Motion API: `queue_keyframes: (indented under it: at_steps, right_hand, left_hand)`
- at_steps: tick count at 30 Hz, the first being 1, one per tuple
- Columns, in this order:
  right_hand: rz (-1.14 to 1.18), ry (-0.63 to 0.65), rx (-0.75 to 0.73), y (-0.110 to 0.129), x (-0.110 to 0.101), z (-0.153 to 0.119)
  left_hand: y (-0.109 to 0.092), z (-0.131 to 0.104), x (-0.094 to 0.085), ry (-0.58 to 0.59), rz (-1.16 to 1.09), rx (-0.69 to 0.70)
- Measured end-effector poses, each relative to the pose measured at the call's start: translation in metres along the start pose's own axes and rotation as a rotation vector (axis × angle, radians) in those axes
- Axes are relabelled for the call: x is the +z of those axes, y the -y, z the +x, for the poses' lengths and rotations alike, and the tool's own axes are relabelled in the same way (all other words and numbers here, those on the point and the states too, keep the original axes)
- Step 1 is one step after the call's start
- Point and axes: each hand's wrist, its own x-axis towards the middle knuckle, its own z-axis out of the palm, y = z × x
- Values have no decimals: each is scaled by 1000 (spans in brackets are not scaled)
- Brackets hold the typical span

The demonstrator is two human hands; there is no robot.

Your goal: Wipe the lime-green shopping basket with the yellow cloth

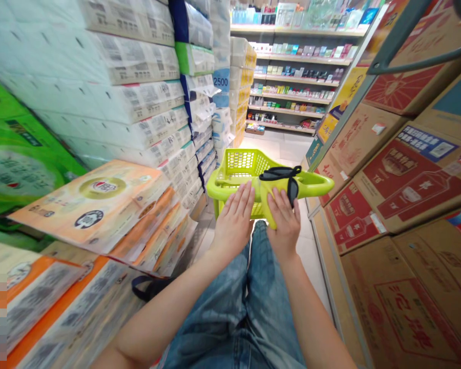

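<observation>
A lime-green plastic shopping basket (236, 160) with latticed sides stands in front of my legs. My left hand (234, 218) lies on its near rim, fingers straight and side by side. Over the rim and long handle (317, 185) is draped a yellow item with black straps (278, 174); its exact kind is unclear. My right hand (284, 220) rests on this item, fingers bent over it and thumb hidden. Both hands are close together, just above my knees.
Tall stacks of packaged tissue paper (149, 56) line the left, with orange tissue packs (96, 205) lower and nearer. Cardboard cartons (407, 174) are piled along the right. A narrow tiled floor (288, 146) runs between them to shelves of small boxes (299, 72).
</observation>
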Motion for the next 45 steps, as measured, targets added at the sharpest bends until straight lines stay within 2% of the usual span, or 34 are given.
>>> queue_keyframes:
  at_steps: [4,6,7,10,14,17,19,21,24,27,30,34,36,39,43,45]
  right_hand:
    - [-30,-199,217,-55,-11,-4]
    - [-17,-249,303,-66,-12,-2]
    - [-6,-256,329,-65,-12,-1]
    - [32,-223,317,-33,-6,3]
    - [80,-33,140,26,6,3]
    - [67,40,68,38,7,0]
    - [35,41,26,24,2,-2]
    - [3,9,38,-1,-6,-3]
    - [-23,-107,181,-41,-15,-4]
    - [-1,-187,337,-55,-17,-1]
    - [31,-182,368,-31,-10,3]
    - [61,-16,158,21,0,5]
    - [54,55,62,29,0,4]
    - [10,36,26,6,-6,-1]
    - [-37,-138,232,-44,-15,-4]
    - [-47,-176,305,-52,-16,-2]
  left_hand:
    - [-1,1,1,1,-4,-1]
    - [-2,1,2,-1,-5,-5]
    - [-2,1,2,-3,-5,-6]
    - [-2,0,2,-13,0,-9]
    - [0,-1,2,-16,1,-6]
    - [1,-1,1,-11,1,0]
    - [1,-1,0,-3,5,7]
    - [1,0,0,5,10,7]
    - [-1,0,0,11,16,-1]
    - [-3,1,1,7,16,-7]
    - [-3,1,1,-1,15,-13]
    - [-2,1,1,4,13,-8]
    - [-1,1,0,7,14,-4]
    - [0,0,0,2,14,4]
    - [-1,0,1,-12,13,5]
    - [-1,1,2,-15,14,1]
